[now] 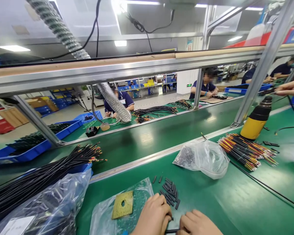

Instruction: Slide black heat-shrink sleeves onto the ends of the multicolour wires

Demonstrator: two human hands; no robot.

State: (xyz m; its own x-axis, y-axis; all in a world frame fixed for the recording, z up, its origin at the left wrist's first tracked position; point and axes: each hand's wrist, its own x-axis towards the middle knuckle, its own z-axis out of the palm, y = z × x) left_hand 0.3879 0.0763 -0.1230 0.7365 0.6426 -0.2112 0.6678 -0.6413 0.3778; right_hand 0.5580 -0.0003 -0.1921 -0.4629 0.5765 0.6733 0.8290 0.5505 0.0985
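At the lower middle, my left hand (154,213) is closed, with the dark tip of a short black tube showing by its fingertips. My right hand (198,223) has its fingers curled round a black cable (171,231), which shows in the gap between both hands. Just beyond my left fingers lies a loose pile of short black tubes (170,192). Left of that hand, a yellow sponge (122,205) with a hole in its middle rests on a clear plastic bag (100,218).
Black cables (39,176) fill a blue bin at left. Beyond my right hand are a plastic bag (203,160), a wire bundle (247,151) and a yellow heat gun (256,120). A co-worker's hand (290,88) reaches in at right. A metal frame (147,67) spans the bench.
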